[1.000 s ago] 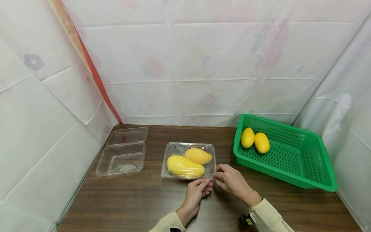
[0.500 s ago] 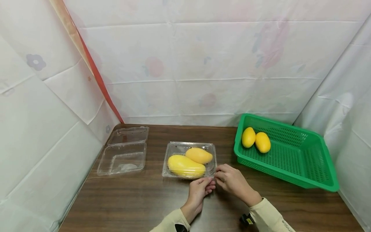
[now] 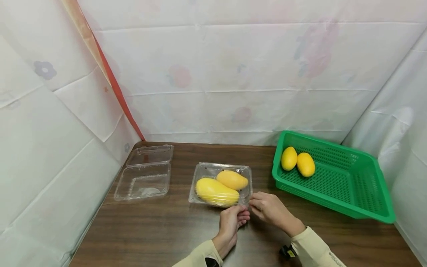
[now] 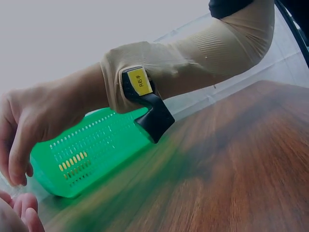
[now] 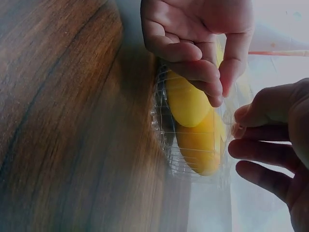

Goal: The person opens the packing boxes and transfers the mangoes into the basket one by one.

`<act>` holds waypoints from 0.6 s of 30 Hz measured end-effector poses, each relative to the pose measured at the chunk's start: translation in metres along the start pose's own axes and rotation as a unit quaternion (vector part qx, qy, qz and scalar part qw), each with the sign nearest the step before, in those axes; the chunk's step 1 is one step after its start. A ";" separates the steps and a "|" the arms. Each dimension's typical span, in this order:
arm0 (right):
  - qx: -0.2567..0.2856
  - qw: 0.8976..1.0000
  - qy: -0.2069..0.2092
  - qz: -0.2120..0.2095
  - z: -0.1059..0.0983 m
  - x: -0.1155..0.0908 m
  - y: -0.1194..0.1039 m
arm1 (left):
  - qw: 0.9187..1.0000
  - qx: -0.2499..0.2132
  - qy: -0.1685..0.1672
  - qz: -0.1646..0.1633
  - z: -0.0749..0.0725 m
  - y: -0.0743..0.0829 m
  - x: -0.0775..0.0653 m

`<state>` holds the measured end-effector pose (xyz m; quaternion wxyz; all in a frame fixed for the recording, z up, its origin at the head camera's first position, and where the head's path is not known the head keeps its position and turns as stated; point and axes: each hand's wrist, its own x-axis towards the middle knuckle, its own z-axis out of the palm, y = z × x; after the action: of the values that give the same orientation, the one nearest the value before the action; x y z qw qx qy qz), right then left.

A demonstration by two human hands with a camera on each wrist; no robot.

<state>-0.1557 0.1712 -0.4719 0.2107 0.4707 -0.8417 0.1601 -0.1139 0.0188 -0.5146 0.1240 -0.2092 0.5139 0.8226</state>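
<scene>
A clear plastic clamshell box [image 3: 204,170] with its lid down stands mid-table. Inside lie two yellow mangoes, a larger one [image 3: 215,190] in front and a smaller one [image 3: 232,179] behind. At the box's near right corner my left hand [image 3: 229,223] pinches the front rim between thumb and forefinger. Beside it, my right hand [image 3: 271,210] has thumb and forefinger closed on the same corner. In the right wrist view, the other fingers of the right hand [image 5: 275,140] stand apart from the rim. Fingertips partly hide the corner.
A second clear clamshell [image 3: 146,181] lies opened flat at the back left. On the right stands a green perforated basket [image 3: 347,185] with two mangoes [image 3: 288,158] at its left end. White sheets [image 3: 213,74] enclose the brown table [image 3: 140,230] behind and at both sides.
The whole head view has shifted slightly, so everything sits a little farther right. Both hands stay at the box's near right corner, with only small finger movement.
</scene>
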 end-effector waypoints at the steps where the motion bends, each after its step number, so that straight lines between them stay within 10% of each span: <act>1: 0.001 1.000 -0.002 0.000 0.000 -0.001 0.000 | 1.000 0.001 0.001 0.001 0.000 0.000 0.000; 18: 0.022 0.999 0.001 -0.036 0.002 -0.004 -0.001 | 0.999 0.014 0.032 0.021 0.001 -0.001 -0.002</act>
<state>-0.1538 0.1726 -0.4755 0.2067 0.5054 -0.8202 0.1708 -0.1116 0.0198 -0.5139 0.0933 -0.2226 0.5337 0.8105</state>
